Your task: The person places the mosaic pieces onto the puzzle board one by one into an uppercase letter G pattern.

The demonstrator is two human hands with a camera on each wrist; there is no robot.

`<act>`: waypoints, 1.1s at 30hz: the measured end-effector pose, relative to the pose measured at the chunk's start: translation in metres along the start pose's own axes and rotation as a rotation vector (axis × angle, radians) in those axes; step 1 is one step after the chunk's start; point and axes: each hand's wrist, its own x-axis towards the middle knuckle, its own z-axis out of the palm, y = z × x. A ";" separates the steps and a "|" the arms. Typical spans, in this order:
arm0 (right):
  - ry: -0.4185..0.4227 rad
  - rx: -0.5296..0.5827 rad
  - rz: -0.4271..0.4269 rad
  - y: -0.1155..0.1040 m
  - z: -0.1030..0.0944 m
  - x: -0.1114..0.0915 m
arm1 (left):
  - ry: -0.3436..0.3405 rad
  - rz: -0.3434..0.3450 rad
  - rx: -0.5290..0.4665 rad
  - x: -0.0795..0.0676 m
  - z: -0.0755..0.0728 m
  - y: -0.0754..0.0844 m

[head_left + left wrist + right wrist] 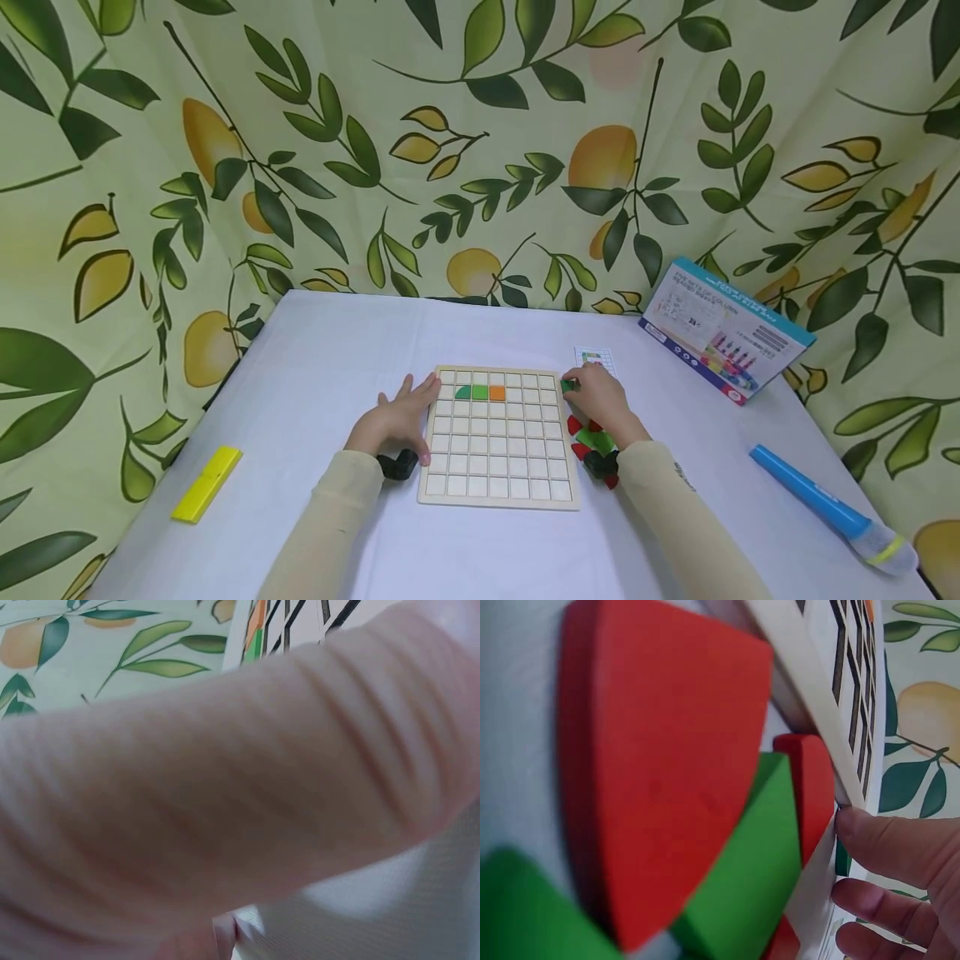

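A wooden grid board (498,505) lies flat on the white cloth. In its upper rows sit a dark green rounded piece (463,392), a bright green square (480,392) and an orange square (497,393). My left hand (386,423) spreads its fingers along the board's left edge; a finger fills most of the left wrist view. By the upper right edge, my right hand (602,402) pinches a dark green block (844,859), mostly hidden by the fingers. Red blocks (682,750) and green blocks (750,862) lie heaped below that hand, beside the board.
A small printed grid card (592,355) lies beyond the right hand. A colourful box (723,333) stands at the back right, with a blue microphone-like object (813,492) nearer on the right. At left lies a yellow flat case (207,484). A leaf-patterned curtain (450,183) hangs behind.
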 end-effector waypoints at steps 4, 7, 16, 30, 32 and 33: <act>-0.004 -0.008 -0.018 0.000 0.001 0.002 | 0.000 0.006 0.002 -0.001 -0.001 0.000; -0.008 -0.012 -0.016 -0.001 0.000 0.003 | -0.001 0.006 0.002 -0.001 -0.001 0.000; -0.097 -0.018 0.022 -0.002 -0.005 0.002 | -0.002 -0.007 0.005 -0.001 -0.002 0.000; -0.149 -0.021 0.009 0.005 -0.004 -0.005 | -0.009 -0.015 0.012 -0.001 -0.003 0.001; -0.153 -0.017 0.008 0.006 -0.005 -0.004 | -0.009 -0.015 0.013 -0.001 -0.003 0.001; -0.151 -0.014 0.008 0.006 -0.005 -0.004 | -0.009 -0.015 0.015 -0.001 -0.003 0.001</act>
